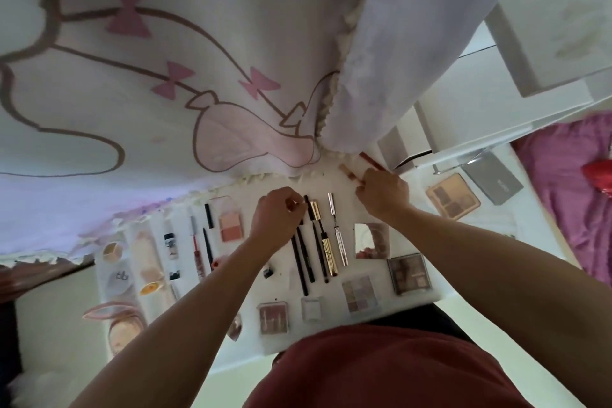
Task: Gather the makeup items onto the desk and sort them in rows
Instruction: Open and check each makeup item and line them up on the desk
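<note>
Makeup lies in rows on a white desk (414,295). My left hand (276,219) is closed on a small gold-tipped item at the top of a row of black pencils (303,262). My right hand (384,192) grips a slim beige tube (347,172) at the desk's far edge, beside a red pencil (371,161). A gold mascara (326,242) and a silver wand (339,238) lie between my hands. Eyeshadow palettes (359,293) (409,272) (273,318) line the near edge. A peach blush (230,225) sits on the left.
A white curtain with pink bows (198,76) hangs over the desk's far edge. An open peach palette (452,197) and a grey case (493,180) lie at the right. White drawers (496,93) stand beyond. A purple bedspread (569,182) is far right. Compacts and tubes (145,262) fill the left.
</note>
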The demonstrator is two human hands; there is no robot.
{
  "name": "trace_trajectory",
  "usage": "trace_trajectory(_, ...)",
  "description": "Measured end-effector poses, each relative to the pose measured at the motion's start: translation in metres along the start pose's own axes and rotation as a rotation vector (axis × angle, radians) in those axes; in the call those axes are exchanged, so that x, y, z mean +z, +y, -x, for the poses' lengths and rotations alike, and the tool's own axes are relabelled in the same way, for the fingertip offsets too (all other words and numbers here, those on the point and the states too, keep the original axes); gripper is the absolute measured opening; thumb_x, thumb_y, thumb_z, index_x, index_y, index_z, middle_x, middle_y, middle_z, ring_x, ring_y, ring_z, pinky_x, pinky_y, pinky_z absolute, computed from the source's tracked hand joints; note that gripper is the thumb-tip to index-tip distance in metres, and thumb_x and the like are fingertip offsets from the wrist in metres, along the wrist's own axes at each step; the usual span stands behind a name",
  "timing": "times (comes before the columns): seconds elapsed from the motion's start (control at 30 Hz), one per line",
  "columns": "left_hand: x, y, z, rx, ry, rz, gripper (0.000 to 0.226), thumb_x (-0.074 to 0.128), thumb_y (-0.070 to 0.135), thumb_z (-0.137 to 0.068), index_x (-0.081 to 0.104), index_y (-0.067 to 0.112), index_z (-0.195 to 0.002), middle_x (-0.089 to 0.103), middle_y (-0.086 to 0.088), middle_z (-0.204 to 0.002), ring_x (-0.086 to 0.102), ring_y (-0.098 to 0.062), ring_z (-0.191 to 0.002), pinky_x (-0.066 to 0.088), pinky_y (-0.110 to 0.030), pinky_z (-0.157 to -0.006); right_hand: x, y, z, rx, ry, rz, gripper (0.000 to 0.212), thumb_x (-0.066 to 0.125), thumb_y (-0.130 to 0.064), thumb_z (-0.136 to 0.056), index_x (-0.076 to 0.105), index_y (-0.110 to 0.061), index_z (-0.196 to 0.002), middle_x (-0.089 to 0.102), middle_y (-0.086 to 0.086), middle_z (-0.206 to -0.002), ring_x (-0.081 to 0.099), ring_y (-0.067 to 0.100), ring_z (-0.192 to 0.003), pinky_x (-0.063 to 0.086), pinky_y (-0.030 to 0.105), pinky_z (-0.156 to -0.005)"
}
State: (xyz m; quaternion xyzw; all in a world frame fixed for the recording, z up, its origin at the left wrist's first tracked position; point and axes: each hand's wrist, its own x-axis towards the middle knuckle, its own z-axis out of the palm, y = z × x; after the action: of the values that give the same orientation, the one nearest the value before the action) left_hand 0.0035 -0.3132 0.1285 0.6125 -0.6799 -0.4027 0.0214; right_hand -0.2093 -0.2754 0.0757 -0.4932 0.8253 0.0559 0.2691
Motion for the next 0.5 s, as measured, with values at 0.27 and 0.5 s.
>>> trace_trajectory(0.27, -0.019, 0.015, 0.007, -0.046, -0.071, 0.426, 0.003, 0.068, 0.021, -0.088, 0.069, 0.022, -0.091, 0.072, -0.006, -0.082, 0.060, -0.015, -0.061, 0.049, -0.029, -0.060, -0.038, 0.008, 0.061, -0.288, -0.164, -0.309, 0.012, 0.056, -0.034, -0.093, 0.055, -0.023, -0.091, 0.067, -0.005, -0.080, 0.065, 0.019, -0.072, 0.051, 0.033, -0.067)
trace_trajectory(0.5, -0.022, 0.034, 0.030, 0.071, -0.326, 0.566, 0.011, 0.069, 0.005, -0.085, 0.072, 0.003, -0.096, 0.071, -0.007, -0.072, 0.057, -0.011, -0.058, 0.047, -0.024, -0.056, -0.055, 0.020, 0.112, -0.354, -0.230, -0.541, 0.007, 0.059, -0.027, -0.092, 0.058, -0.032, -0.086, 0.071, -0.005, -0.077, 0.067, 0.016, -0.070, 0.057, 0.047, -0.072)
